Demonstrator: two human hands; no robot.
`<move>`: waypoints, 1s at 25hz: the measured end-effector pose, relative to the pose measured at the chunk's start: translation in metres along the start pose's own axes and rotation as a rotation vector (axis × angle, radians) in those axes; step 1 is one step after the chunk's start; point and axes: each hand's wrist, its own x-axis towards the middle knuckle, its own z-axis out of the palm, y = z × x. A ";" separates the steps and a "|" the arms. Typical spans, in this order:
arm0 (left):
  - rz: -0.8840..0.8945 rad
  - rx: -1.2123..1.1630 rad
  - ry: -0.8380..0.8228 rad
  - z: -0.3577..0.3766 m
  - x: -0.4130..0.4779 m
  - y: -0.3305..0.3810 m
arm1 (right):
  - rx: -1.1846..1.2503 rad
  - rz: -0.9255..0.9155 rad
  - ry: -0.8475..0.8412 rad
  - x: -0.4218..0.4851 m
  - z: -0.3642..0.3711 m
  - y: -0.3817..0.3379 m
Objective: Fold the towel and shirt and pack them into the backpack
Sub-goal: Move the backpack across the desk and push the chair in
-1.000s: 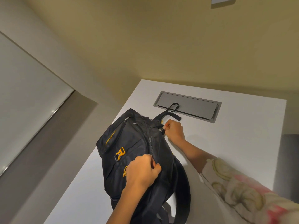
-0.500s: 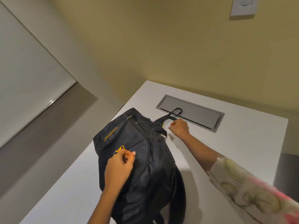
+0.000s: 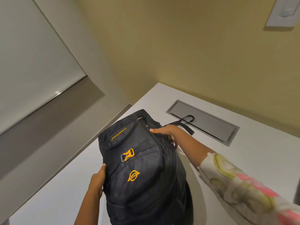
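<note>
A black backpack (image 3: 142, 159) with orange lettering, an orange buckle and an orange logo lies front-up on the white table (image 3: 243, 159). Its zips look closed. My left hand (image 3: 97, 181) grips its lower left side. My right hand (image 3: 167, 132) holds its top right edge, fingers curled over the fabric. The carry loop (image 3: 186, 121) trails from the top onto a grey panel. No towel or shirt shows anywhere in view.
A grey recessed panel (image 3: 209, 125) is set into the table beyond the backpack. The yellow wall behind carries a white switch plate (image 3: 285, 12) at the top right. The table's left edge (image 3: 78, 159) drops to a grey floor.
My left hand slid from the backpack's front to its left side. My right hand left the carry loop and took the top edge. The backpack now faces front-up, nearer to me.
</note>
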 end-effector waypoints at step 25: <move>-0.043 -0.288 -0.309 0.029 0.033 0.010 | 0.019 -0.208 -0.046 0.047 -0.024 -0.032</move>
